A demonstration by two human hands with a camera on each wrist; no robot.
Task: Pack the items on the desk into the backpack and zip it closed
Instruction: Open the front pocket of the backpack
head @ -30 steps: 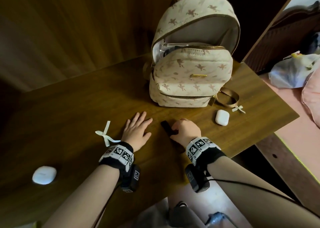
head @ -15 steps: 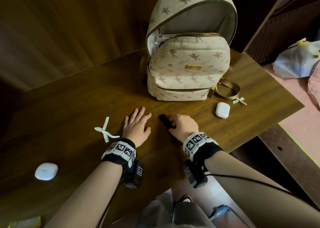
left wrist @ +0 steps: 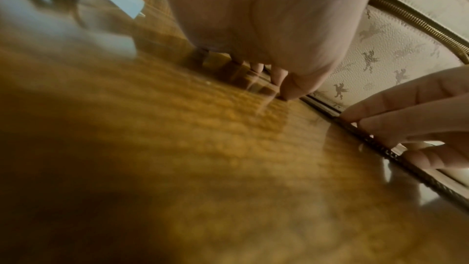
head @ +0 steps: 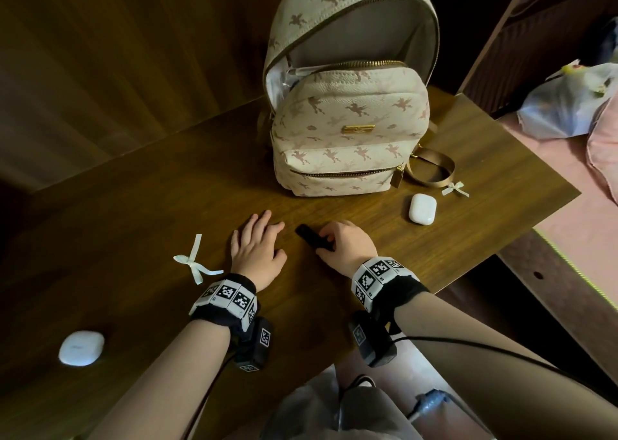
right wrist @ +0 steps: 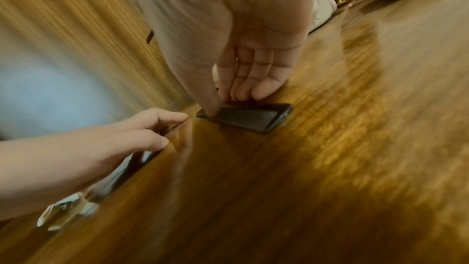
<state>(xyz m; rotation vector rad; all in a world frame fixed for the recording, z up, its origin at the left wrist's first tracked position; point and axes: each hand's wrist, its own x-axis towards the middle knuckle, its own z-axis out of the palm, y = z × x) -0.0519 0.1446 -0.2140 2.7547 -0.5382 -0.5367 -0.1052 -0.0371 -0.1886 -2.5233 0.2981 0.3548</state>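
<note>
A cream backpack (head: 351, 132) with a horse print stands upright at the back of the desk, its main compartment unzipped and gaping. In front of it a flat black ribbed item (head: 309, 235) (right wrist: 250, 116) lies on the wood. My right hand (head: 326, 239) (right wrist: 223, 101) pinches it between thumb and fingertips while it rests on the desk. My left hand (head: 261, 239) lies flat on the desk just left of it, holding nothing. A white earbud case (head: 422, 208) lies to the right, and a white oval case (head: 81, 347) sits near the front left.
One white ribbon bow (head: 195, 262) lies left of my left hand and a smaller bow (head: 454, 189) by the backpack's tan strap (head: 434, 169). The desk (head: 167, 189) ends close on the right, with a plastic bag (head: 565, 105) beyond. A wooden wall stands behind.
The head view has shifted slightly, so the backpack sits higher in the picture. Both hands stay where they were, the right one still on the black item.
</note>
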